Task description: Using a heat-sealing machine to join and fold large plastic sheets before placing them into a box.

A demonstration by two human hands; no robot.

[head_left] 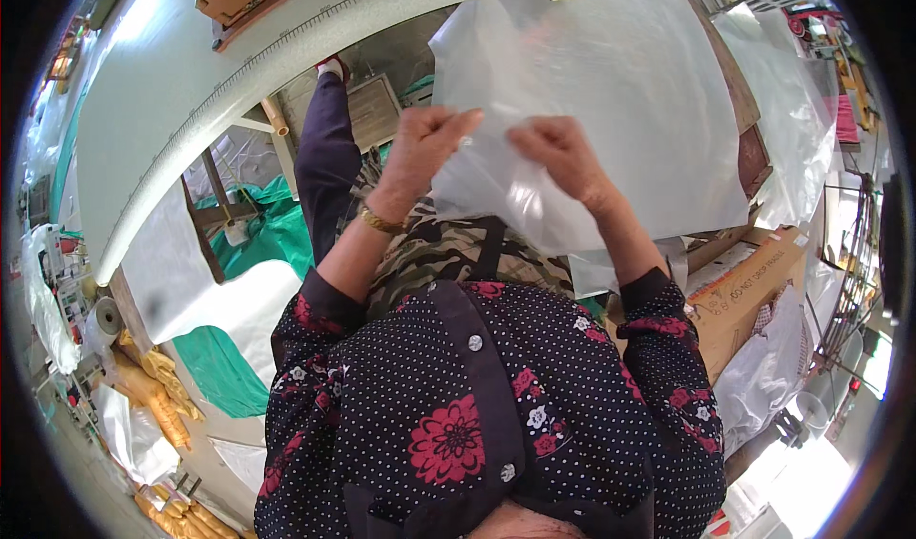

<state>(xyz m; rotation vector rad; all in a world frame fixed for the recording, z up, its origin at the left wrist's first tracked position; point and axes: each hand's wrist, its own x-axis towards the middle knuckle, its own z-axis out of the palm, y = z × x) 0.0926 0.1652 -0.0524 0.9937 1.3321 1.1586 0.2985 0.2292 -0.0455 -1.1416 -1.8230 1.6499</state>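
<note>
A large translucent plastic sheet (630, 100) spreads in front of me and drapes over my lap, its near part creased and shiny. My left hand (420, 148), with a gold-coloured band on its wrist, is closed at the sheet's left edge, thumb pointing right. Just to its right, my right hand (558, 153) is curled over the sheet, fingers pressed together and slightly blurred. Both hands appear to pinch the film; the exact grip under the fingers is hidden. A small gap separates the two fists.
A long pale table edge with ruler marks (296, 38) curves across the far left. A cardboard box (754, 281) stands at my right, beside more clear plastic (773, 119). Green sheeting (224, 372) lies low on the left, near yellow-orange bundles (143, 396).
</note>
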